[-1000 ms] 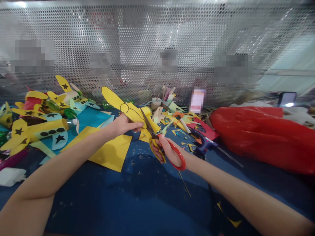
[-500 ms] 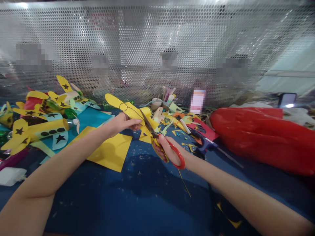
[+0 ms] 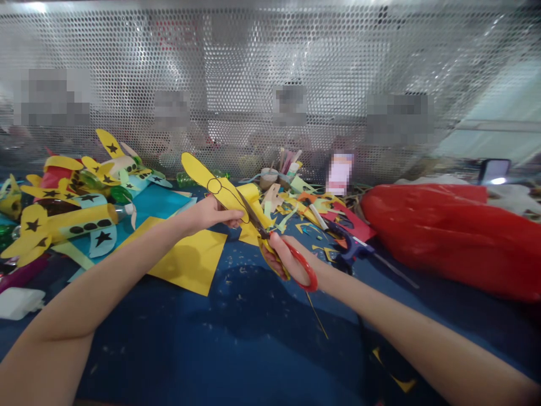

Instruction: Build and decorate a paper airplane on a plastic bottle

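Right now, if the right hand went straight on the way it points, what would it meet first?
Probably the yellow paper in the left hand: the scissors in the right hand point that way and overlap it in view, though depth is unclear.

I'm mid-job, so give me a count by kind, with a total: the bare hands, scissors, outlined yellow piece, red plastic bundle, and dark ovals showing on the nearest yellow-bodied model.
Bare hands, left hand and right hand: 2
Scissors: 1
Outlined yellow piece: 1
Red plastic bundle: 1
Dark ovals on the yellow-bodied model: 3
Total: 8
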Tool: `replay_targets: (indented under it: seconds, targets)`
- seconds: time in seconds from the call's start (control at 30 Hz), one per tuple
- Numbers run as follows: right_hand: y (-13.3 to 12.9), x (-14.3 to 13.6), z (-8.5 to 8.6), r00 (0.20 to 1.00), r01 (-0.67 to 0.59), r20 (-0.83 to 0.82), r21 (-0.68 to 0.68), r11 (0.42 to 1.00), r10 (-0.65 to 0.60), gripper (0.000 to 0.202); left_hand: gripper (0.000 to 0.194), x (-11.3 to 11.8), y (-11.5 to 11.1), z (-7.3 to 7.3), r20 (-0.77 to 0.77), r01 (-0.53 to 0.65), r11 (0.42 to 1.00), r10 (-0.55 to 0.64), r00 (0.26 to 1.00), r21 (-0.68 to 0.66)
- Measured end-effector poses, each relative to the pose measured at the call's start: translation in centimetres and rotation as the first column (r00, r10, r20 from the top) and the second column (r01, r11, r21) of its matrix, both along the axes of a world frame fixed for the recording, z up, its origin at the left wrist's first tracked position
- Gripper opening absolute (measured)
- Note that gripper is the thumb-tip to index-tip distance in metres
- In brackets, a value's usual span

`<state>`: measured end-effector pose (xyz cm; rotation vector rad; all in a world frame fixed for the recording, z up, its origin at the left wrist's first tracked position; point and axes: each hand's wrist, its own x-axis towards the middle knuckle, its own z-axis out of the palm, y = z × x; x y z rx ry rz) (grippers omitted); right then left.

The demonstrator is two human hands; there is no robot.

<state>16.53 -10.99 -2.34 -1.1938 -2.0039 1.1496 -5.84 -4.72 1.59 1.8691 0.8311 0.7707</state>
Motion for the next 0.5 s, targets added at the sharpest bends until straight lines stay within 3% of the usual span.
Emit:
replay_targets:
  seconds: [0.2,0.5]
  targets:
    - [0.15,-0.09,-0.5,1.0,0.009,-0.023,-0.012,1.0,-0.009,0.068,0.027,-0.22,0.09,0.2,-0.046,0.006,1.0,-0.006,0.999,-0.013]
    - [0.2,-0.1,-0.74,0.999,0.03,-0.032,-0.024,0.999,-0.031,0.067,0.032,-0.39,0.46,-0.08,0.02,-0.053,0.988,0.057,0.998,-0.147]
